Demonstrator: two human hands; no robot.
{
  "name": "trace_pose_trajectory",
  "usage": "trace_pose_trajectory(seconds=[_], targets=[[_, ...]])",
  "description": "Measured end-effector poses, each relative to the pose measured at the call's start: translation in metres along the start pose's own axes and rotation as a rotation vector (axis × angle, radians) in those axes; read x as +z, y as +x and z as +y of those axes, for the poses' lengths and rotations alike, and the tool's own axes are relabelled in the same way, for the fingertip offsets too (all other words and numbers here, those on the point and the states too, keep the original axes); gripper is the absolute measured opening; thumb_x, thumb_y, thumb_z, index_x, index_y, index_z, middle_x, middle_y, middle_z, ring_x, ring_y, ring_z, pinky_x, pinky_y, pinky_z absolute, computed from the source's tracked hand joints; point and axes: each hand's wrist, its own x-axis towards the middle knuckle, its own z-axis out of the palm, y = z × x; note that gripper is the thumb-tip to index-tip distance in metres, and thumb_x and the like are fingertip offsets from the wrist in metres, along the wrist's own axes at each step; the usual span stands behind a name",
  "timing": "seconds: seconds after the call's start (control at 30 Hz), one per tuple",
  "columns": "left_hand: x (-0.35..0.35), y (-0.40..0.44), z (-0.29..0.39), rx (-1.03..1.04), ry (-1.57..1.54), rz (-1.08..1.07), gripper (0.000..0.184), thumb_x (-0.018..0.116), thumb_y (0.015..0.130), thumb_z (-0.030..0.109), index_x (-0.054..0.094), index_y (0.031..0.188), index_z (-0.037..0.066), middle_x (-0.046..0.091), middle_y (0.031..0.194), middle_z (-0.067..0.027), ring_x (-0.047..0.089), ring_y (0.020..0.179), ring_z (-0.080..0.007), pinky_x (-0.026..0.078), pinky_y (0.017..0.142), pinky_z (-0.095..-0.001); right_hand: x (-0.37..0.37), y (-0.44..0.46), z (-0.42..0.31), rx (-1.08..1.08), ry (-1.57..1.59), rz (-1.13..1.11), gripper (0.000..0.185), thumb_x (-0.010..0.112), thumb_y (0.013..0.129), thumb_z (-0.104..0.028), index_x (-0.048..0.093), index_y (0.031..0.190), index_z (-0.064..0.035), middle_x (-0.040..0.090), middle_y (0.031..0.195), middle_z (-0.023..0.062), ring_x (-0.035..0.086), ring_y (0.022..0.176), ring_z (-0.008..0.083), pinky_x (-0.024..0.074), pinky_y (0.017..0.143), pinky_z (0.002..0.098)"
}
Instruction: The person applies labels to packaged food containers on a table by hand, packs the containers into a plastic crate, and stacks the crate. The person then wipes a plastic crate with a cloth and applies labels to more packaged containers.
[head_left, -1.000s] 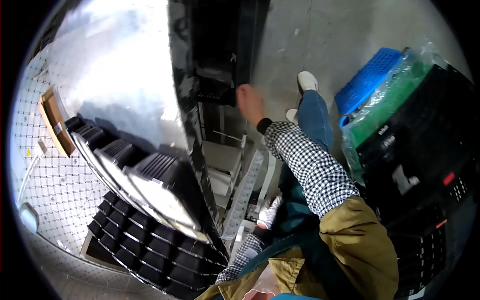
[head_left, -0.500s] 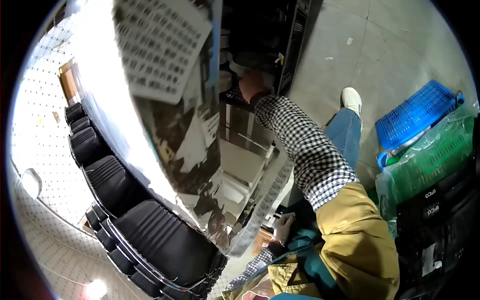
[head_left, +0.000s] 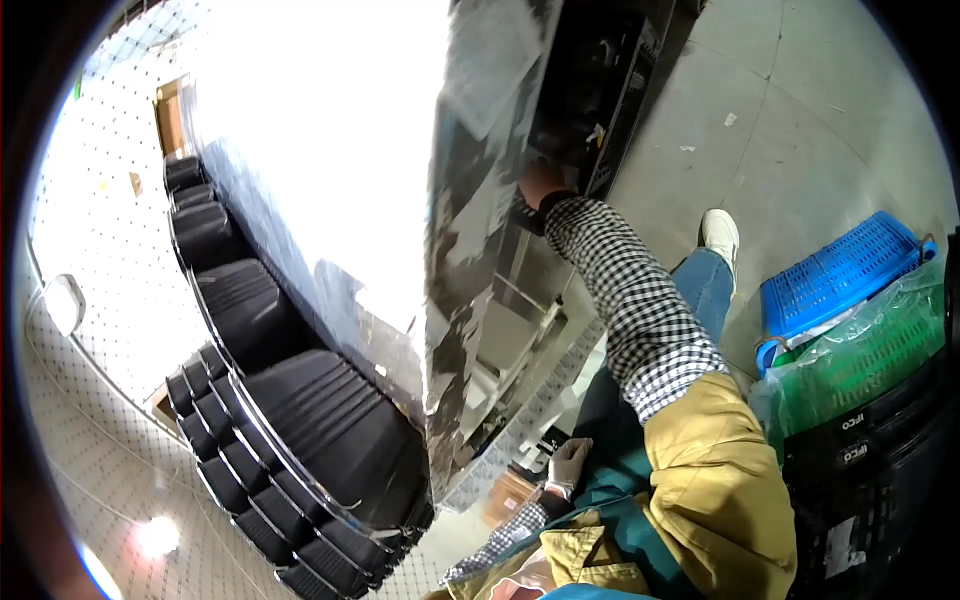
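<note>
My right hand [head_left: 545, 182], at the end of a checked sleeve, reaches into a dark recess behind the worn upright panel [head_left: 470, 190]. Its fingers look curled beside a black crate [head_left: 610, 110]; what they grip, if anything, is hidden. A small pale patch shows by the fingers. Lower down, my left hand [head_left: 568, 468] wears a whitish glove and hangs close to my body. Its fingers are bent in, near a brown box [head_left: 508, 497] and a strip of price labels [head_left: 520, 425]. I cannot make out anything in it.
Several black crates [head_left: 325, 420] line a shelf on the left. At right lie a blue basket [head_left: 835, 280], a green crate in clear plastic [head_left: 850, 350] and stacked black crates [head_left: 850, 440]. My white shoe [head_left: 720, 235] stands on the grey floor [head_left: 800, 130].
The view has swung, so the panel and my right hand appear farther right. My right hand stays in the recess, now more covered by the panel. My left hand is about where it was.
</note>
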Motion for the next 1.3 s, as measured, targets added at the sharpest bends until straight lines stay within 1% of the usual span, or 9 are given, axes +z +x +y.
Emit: trace_pose_trajectory(seconds=[0.13, 0.23, 0.3, 0.53, 0.73, 0.8, 0.9, 1.0, 1.3], targets=[[0.008, -0.019, -0.003, -0.001, -0.081, -0.024, 0.022, 0.062, 0.091, 0.017, 0.064, 0.101, -0.002, 0.067, 0.091, -0.0019, 0.058, 0.084, -0.0076, 0.046, 0.081, -0.0209, -0.016, -0.052, -0.003, -0.417, 0.285, 0.714, 0.024, 0.049, 0.095, -0.014, 0.053, 0.074, -0.0041, 0.049, 0.067, 0.0137, 0.051, 0.063, 0.0268, 0.0417, 0.057, 0.0426], [0.005, -0.044, 0.013, 0.19, 0.156, -0.069, 0.026, 0.063, 0.089, 0.017, 0.062, 0.111, 0.003, 0.068, 0.103, -0.0087, 0.063, 0.097, -0.0185, 0.047, 0.087, -0.0287, -0.088, -0.159, -0.014, -0.384, 0.389, 0.749, 0.01, 0.062, 0.084, -0.01, 0.056, 0.084, -0.0017, 0.06, 0.081, 0.0135, 0.059, 0.077, 0.0282, 0.0465, 0.067, 0.041], [0.008, -0.068, 0.051, 0.312, 0.109, -0.063, 0.032, 0.061, 0.089, 0.022, 0.059, 0.116, 0.003, 0.066, 0.109, -0.015, 0.061, 0.103, -0.0261, 0.045, 0.092, -0.0344, -0.12, -0.228, -0.021, -0.037, 0.996, 0.518, 0.011, 0.064, 0.08, -0.006, 0.057, 0.088, -0.0016, 0.063, 0.086, 0.0115, 0.062, 0.08, 0.0214, 0.0477, 0.072, 0.0332], [-0.001, -0.166, 0.257, 1.089, 0.085, 0.233, 0.056, 0.057, 0.087, 0.005, 0.035, 0.139, -0.001, 0.041, 0.14, -0.0181, 0.041, 0.128, -0.0313, 0.032, 0.106, -0.0368, -0.219, -0.479, -0.07, -0.126, 1.051, 0.235, 0.029, 0.063, 0.082, -0.004, 0.053, 0.11, -0.0016, 0.06, 0.084, 0.0041, 0.057, 0.071, 0.0087, 0.0457, 0.063, 0.0232], [-0.023, -0.214, 0.285, 1.473, 0.375, 0.162, 0.047, 0.061, 0.08, 0.015, 0.054, 0.125, 0.006, 0.056, 0.128, -0.0121, 0.046, 0.126, -0.0309, 0.023, 0.11, -0.046, -0.289, -0.621, -0.131, -0.339, 0.854, -0.101, 0.032, 0.061, 0.082, -0.003, 0.052, 0.113, -0.0003, 0.058, 0.096, 0.0056, 0.057, 0.08, 0.0089, 0.0468, 0.07, 0.0225], [-0.02, -0.207, 0.259, 1.125, -0.317, -0.399, 0.036, 0.059, 0.086, 0.015, 0.058, 0.121, 0.007, 0.063, 0.117, -0.0107, 0.054, 0.117, -0.0232, 0.028, 0.108, -0.0406, -0.305, -0.647, -0.148, -0.314, 1.009, -0.216, 0.032, 0.06, 0.083, -0.004, 0.051, 0.113, -0.0016, 0.058, 0.098, 0.0066, 0.06, 0.079, 0.0123, 0.0484, 0.07, 0.0241], [-0.059, -0.255, 0.261, 0.913, -0.383, -0.568, 0.036, 0.063, 0.089, 0.012, 0.054, 0.121, -0.003, 0.066, 0.103, -0.0072, 0.064, 0.09, -0.0155, 0.052, 0.079, -0.0277, -0.322, -0.64, -0.142, -0.171, 1.514, -0.379, 0.027, 0.06, 0.086, -0.007, 0.051, 0.11, -0.0008, 0.06, 0.095, 0.0077, 0.062, 0.074, 0.013, 0.0529, 0.071, 0.0269], [-0.091, -0.282, 0.257, 0.586, -0.735, -1.017, 0.049, 0.066, 0.087, 0.023, 0.049, 0.127, -0.001, 0.062, 0.113, -0.0139, 0.064, 0.092, -0.0192, 0.053, 0.08, -0.0306, -0.323, -0.611, -0.139, -0.075, 1.681, -0.272, 0.025, 0.057, 0.091, -0.007, 0.053, 0.113, 0.0021, 0.061, 0.088, 0.0059, 0.06, 0.074, 0.0101, 0.052, 0.081, 0.027], [-0.093, -0.272, 0.236, 0.513, -0.952, -1.071, 0.057, 0.063, 0.087, 0.02, 0.04, 0.135, -0.001, 0.049, 0.132, -0.0199, 0.06, 0.105, -0.0251, 0.052, 0.084, -0.0346, -0.281, -0.581, -0.116, -0.1, 1.446, -0.178, 0.031, 0.06, 0.089, -0.008, 0.053, 0.119, -0.0005, 0.061, 0.091, 0.0059, 0.06, 0.081, 0.0125, 0.0513, 0.081, 0.0263]])
